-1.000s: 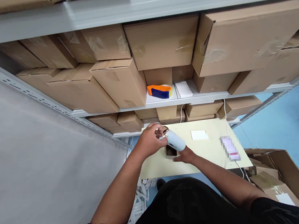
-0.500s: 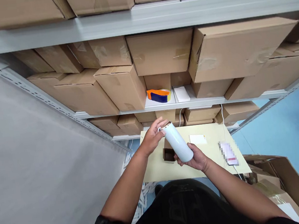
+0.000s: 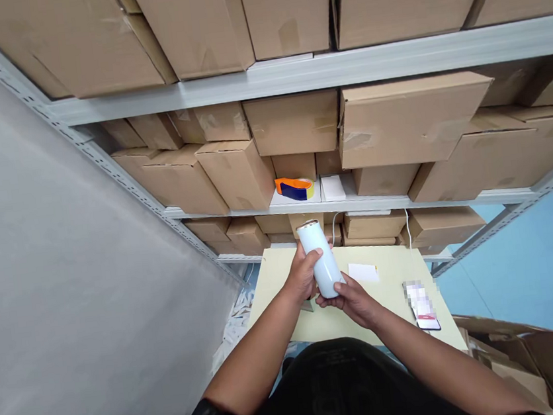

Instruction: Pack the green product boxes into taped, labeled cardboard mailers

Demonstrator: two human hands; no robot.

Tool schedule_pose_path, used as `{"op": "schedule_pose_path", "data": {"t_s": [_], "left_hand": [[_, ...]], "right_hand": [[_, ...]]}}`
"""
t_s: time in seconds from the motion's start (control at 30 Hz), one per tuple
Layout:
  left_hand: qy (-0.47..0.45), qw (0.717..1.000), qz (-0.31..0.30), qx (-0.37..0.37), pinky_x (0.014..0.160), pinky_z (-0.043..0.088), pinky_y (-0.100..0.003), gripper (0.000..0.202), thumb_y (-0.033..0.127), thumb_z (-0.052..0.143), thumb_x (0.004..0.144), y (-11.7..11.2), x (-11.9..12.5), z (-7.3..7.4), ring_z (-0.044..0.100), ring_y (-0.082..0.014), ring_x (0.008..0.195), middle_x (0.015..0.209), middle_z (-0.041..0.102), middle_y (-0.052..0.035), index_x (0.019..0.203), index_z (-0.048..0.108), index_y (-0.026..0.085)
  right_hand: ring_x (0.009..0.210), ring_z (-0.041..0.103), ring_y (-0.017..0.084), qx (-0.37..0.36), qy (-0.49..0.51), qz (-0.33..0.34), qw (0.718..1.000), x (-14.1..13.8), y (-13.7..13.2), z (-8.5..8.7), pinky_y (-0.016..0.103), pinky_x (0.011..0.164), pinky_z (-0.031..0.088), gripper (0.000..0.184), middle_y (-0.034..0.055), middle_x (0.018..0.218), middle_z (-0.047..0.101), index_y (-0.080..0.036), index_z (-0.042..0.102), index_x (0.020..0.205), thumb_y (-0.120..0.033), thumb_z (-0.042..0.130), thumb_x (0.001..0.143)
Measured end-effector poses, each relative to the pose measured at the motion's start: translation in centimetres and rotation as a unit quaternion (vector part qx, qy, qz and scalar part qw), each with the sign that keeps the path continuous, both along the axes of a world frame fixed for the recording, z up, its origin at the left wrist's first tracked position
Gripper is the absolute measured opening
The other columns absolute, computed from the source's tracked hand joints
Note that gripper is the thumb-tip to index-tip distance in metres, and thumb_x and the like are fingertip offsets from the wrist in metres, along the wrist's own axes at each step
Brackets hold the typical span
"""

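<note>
Above the table I hold a pale blue-white tumbler, tilted, its metallic rim at the far end. My left hand is wrapped round its left side, thumb across the front. Gripping the near end, my right hand has its thumb on the side and its fingers beneath. Behind and below my left hand, a small open box shows only in part on the table.
The cream table carries a white card and a phone with a cable. Behind it, a metal shelf holds cardboard boxes and an orange-and-blue tape dispenser. A large open carton stands at the right.
My left hand has slid from the tumbler's rim down to its side. The tumbler stands more upright, and the view has shifted, showing more of the upper shelf.
</note>
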State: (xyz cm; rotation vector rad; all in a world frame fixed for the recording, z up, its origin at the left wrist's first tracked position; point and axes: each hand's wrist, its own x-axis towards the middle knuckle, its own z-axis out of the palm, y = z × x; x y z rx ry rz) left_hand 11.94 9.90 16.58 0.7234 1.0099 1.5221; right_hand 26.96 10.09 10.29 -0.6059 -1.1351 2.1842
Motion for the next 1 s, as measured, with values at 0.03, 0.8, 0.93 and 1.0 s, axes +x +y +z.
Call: {"op": "schedule_pose_path", "data": {"t_s": [0.03, 0.8, 0.93, 1.0], "left_hand": [[0.021, 0.999, 0.029, -0.008, 0.079, 0.054, -0.033, 0.056, 0.046, 0.079, 0.075, -0.2, 0.4, -0.1, 0.068, -0.0228, 0.093, 0.107, 0.071, -0.0079, 0.120, 0.056, 0.021], [0.028, 1.000, 0.013, -0.003, 0.082, 0.055, -0.035, 0.051, 0.048, 0.067, 0.083, -4.4, -4.7, -0.9, 0.068, -0.0224, 0.092, 0.100, 0.070, -0.0039, 0.126, 0.056, 0.023], [0.108, 0.994, 0.021, -0.009, 0.086, 0.054, -0.035, 0.060, 0.052, 0.077, 0.080, -6.1, -7.2, -0.9, 0.067, -0.0243, 0.100, 0.109, 0.071, -0.0069, 0.127, 0.055, 0.022], [0.135, 0.990, 0.026, -0.018, 0.084, 0.053, -0.034, 0.061, 0.050, 0.082, 0.076, -6.8, -8.3, -1.0, 0.067, -0.0246, 0.099, 0.107, 0.070, -0.0071, 0.122, 0.056, 0.020]], "right_hand": [[0.088, 0.069, 0.026, 0.036, -0.037, -0.047, 0.998, 0.1, 0.2, -0.2, 0.043, 0.084, 0.054, 0.063, 0.0071, 0.102, 0.069, -0.021, 0.055, 0.122, -0.056, 0.082, 0.076], [0.092, 0.072, 0.028, -0.076, 0.027, -0.065, 0.995, -4.7, -4.5, 0.5, 0.048, 0.090, 0.055, 0.055, 0.0111, 0.112, 0.069, -0.021, 0.054, 0.119, -0.057, 0.073, 0.083], [0.094, 0.067, 0.024, 0.051, -0.069, -0.204, 0.975, -7.4, -5.8, 0.6, 0.040, 0.084, 0.057, 0.067, 0.0046, 0.109, 0.066, -0.026, 0.051, 0.117, -0.041, 0.091, 0.066], [0.098, 0.064, 0.024, 0.102, -0.095, -0.229, 0.963, -8.5, -6.4, 0.3, 0.037, 0.081, 0.057, 0.074, 0.0041, 0.112, 0.065, -0.027, 0.051, 0.121, -0.038, 0.094, 0.062]]}}
